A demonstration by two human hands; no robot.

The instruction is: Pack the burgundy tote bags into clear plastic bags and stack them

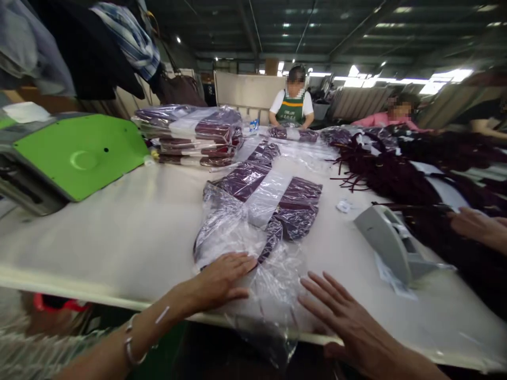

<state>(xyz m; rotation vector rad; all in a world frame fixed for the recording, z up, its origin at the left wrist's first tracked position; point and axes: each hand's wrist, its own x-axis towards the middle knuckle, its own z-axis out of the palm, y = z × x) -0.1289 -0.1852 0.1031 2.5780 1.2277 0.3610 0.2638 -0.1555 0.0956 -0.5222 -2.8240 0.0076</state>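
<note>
While both palms lie flat and open, gripping nothing, the left hand [222, 277] and right hand [340, 311] press the clear plastic bag [273, 287] holding a maroon garment [293, 211] at the table [119, 232] edge—smoothing stage; folding likely needs a firm hold.

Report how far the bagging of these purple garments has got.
Done: a stack of bagged garments sits at the table's far left, with more bagged pieces lying mid-table. In hand: the left hand presses flat on a clear bag holding purple fabric, the right hand open at its loose mouth. Left: a heap of unbagged dark garments on the right.
</note>
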